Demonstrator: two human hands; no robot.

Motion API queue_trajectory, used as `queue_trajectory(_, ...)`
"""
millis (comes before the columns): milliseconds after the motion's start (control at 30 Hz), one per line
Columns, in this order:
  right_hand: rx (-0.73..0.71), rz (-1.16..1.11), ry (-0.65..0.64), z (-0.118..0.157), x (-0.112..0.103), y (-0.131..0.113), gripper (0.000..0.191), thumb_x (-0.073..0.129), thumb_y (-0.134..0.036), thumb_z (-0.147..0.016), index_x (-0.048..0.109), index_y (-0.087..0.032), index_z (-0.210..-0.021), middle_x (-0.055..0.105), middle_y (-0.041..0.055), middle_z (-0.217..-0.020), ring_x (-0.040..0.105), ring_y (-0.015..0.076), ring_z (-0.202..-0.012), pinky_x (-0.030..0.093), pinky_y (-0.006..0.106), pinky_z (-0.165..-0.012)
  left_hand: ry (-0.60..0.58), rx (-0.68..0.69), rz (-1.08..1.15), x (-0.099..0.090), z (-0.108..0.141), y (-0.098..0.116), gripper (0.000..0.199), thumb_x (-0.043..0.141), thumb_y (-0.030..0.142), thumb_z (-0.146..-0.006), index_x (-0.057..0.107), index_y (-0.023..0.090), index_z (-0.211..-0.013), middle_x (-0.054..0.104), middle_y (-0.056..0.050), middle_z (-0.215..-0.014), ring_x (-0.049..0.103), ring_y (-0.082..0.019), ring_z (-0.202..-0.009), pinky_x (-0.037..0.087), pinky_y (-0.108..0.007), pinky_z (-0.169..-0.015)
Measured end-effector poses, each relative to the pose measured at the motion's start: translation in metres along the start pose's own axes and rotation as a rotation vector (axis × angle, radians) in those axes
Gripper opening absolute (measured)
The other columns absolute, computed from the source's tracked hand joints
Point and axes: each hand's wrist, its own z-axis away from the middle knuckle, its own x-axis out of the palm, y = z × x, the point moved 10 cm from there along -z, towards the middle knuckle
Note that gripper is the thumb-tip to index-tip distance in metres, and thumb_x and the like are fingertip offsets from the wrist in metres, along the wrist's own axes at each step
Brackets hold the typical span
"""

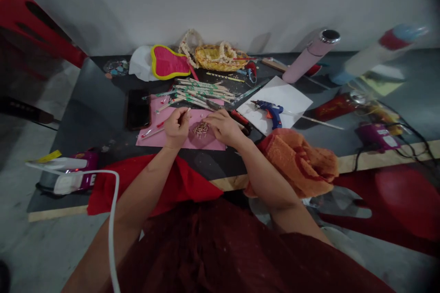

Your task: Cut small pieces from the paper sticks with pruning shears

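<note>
My left hand (177, 127) is closed over the left part of a pink sheet (213, 143), with a tiny pale piece pinched between thumb and forefinger. To its right, my right hand (222, 126) reaches in over the same sheet, fingers bent together at the edge of a pile of small light pieces (200, 130); whatever its fingertips hold is too small to make out. Thin light sticks with green marks (199, 89) lie in a loose bundle behind both hands. A dark-and-red tool (240, 120) rests partly behind my right hand.
A phone (138, 109) lies left. On white paper (295, 96) sits a blue glue gun (271, 111); a pink flask (309, 57) stands behind. A yellow basket (220, 62) is at the back. Red cloth (127, 183) and an orange towel (299, 165) cover the front edge.
</note>
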Motion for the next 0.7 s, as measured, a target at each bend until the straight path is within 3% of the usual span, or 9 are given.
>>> queue_trajectory(100,-0.023,0.012,-0.127,0.000,0.016,-0.009,0.039,0.042,-0.008,-0.086,0.068,-0.023,-0.110,0.065,0.0056,-0.114,0.049,0.0210,-0.105,0.036,0.043,-0.098,0.003,-0.011,-0.014,-0.002,0.000,-0.002,0.019,0.054,0.032,-0.087,0.064,0.017,-0.095,0.069,-0.003,-0.079,0.064,-0.012,-0.072,0.049,-0.023,-0.067)
queue_trajectory(200,-0.020,-0.001,-0.138,0.001,0.017,-0.008,0.038,0.042,-0.006,-0.085,0.070,-0.023,-0.103,0.066,0.0045,-0.109,0.050,0.0200,-0.102,0.036,0.041,-0.098,-0.001,-0.021,-0.033,-0.003,0.000,-0.001,0.019,0.054,0.031,-0.087,0.064,0.017,-0.095,0.069,-0.002,-0.078,0.063,-0.012,-0.069,0.048,-0.023,-0.066)
queue_trajectory(333,-0.016,-0.031,-0.009,0.001,0.003,-0.001,0.034,0.042,-0.007,-0.085,0.069,-0.018,-0.103,0.066,0.0075,-0.108,0.052,0.0194,-0.102,0.039,0.038,-0.096,-0.025,-0.025,-0.050,-0.001,0.000,0.003,0.018,0.055,0.031,-0.087,0.065,0.016,-0.092,0.069,-0.002,-0.076,0.061,-0.011,-0.066,0.046,-0.022,-0.062)
queue_trajectory(433,0.077,-0.034,0.060,0.001,-0.006,0.012,0.029,0.044,-0.013,-0.088,0.067,-0.016,-0.105,0.066,0.0091,-0.105,0.056,0.0197,-0.101,0.041,0.037,-0.095,-0.031,-0.044,-0.060,-0.001,0.001,0.005,0.019,0.055,0.032,-0.086,0.065,0.016,-0.092,0.069,-0.002,-0.076,0.060,-0.011,-0.065,0.045,-0.022,-0.061)
queue_trajectory(567,0.275,-0.015,0.084,0.008,-0.023,0.031,0.027,0.047,-0.013,-0.084,0.066,-0.017,-0.104,0.066,0.0094,-0.103,0.060,0.0200,-0.095,0.047,0.034,-0.085,-0.017,-0.066,-0.081,-0.007,0.002,0.004,0.019,0.055,0.032,-0.086,0.065,0.016,-0.092,0.069,-0.003,-0.076,0.060,-0.011,-0.065,0.045,-0.022,-0.061)
queue_trajectory(700,0.361,0.031,0.051,0.017,-0.046,0.035,0.024,0.049,-0.013,-0.083,0.066,-0.020,-0.098,0.068,0.0055,-0.096,0.062,0.0185,-0.087,0.047,0.030,-0.077,-0.020,-0.077,-0.061,-0.011,0.004,0.001,0.019,0.055,0.032,-0.086,0.063,0.016,-0.093,0.069,-0.003,-0.079,0.061,-0.011,-0.066,0.045,-0.022,-0.060)
